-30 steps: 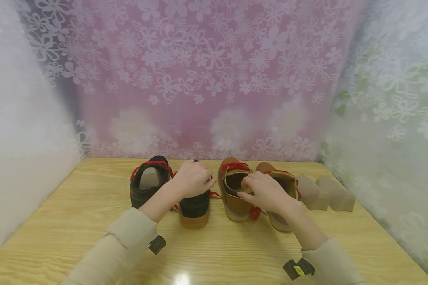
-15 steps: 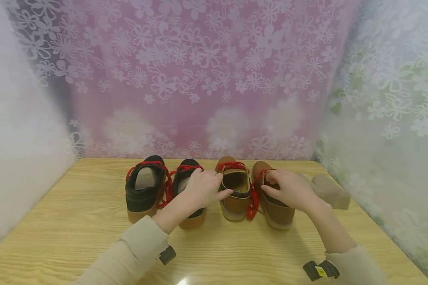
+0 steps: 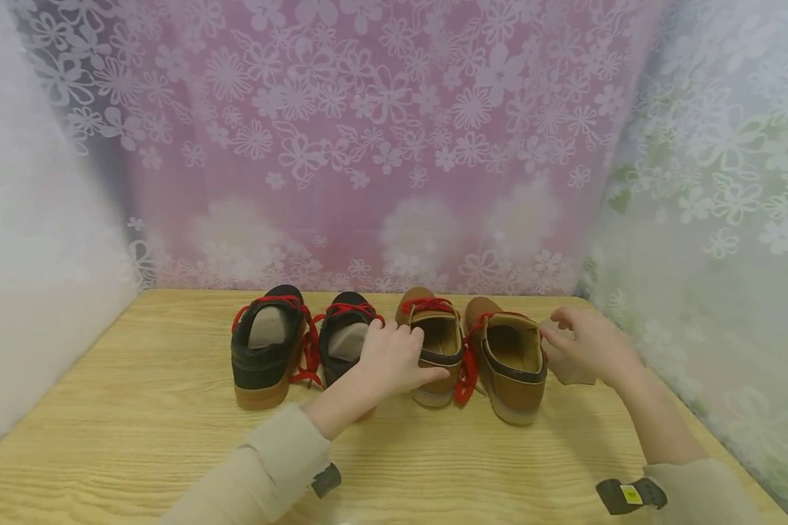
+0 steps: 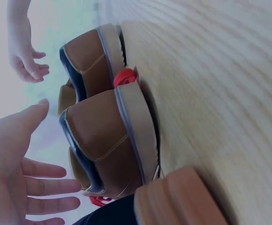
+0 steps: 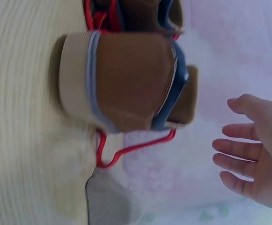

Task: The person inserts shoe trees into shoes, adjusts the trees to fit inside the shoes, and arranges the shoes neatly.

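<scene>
Two black shoes with red laces stand side by side, a left one [image 3: 259,375] and a right one [image 3: 349,300]. Beige shoe inserts fill their openings, a left insert [image 3: 267,328] and a right insert [image 3: 346,343]. Beside them are two brown shoes, a nearer-to-centre one [image 3: 436,379] and a rightmost one [image 3: 515,397], with hollow openings. My left hand [image 3: 394,359] hovers between the black and brown pairs, fingers extended and nothing in it. At the right, my right hand [image 3: 594,346] reaches over a loose beige insert [image 5: 110,199], fingers apart and holding nothing.
The shoes stand on a wooden table [image 3: 138,437] with toes toward a pink floral curtain [image 3: 368,182]. A pale floral curtain [image 3: 716,292] closes the right side and a white wall [image 3: 52,292] the left. Red laces [image 3: 466,375] hang between the brown shoes.
My left hand has moved right, off the right black shoe. My right hand has travelled right from the brown shoes to the loose inserts, which it now largely covers.
</scene>
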Available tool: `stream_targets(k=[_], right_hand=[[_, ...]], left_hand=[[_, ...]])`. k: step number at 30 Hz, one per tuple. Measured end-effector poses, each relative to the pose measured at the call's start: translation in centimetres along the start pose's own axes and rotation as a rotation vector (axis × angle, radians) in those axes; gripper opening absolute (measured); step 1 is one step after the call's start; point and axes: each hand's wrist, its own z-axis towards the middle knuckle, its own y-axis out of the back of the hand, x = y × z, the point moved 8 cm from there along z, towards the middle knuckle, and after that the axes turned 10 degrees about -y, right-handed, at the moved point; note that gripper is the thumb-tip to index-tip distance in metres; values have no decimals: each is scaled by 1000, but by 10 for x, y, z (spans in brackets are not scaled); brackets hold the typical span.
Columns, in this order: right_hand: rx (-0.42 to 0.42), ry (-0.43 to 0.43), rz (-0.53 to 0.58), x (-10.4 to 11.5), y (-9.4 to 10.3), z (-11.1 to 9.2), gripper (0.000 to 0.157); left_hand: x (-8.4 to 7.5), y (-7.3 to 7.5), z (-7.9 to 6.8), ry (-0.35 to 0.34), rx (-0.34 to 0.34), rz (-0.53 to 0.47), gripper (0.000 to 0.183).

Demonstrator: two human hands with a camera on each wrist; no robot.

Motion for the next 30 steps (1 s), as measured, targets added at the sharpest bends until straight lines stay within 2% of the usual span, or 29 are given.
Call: stream_targets(k=[5, 10, 16, 20, 30], right_hand=[[-19, -34, -22, -22, -2, 4, 49], [15, -67, -49, -43, -10, 7, 54], [78, -97, -78, -63, -20, 11, 56], [113, -111, -99, -71, -27, 14, 54], [195, -139, -134, -82, -39, 21, 59]], left_hand=[[-3, -8, 0, 22, 19, 3, 69], [-4, -14, 1, 39, 40, -4, 74], [-6, -16, 3, 38, 45, 23, 72], [-8, -20, 2, 42, 76, 22, 70], [-6, -19, 7, 82, 87, -22, 67]])
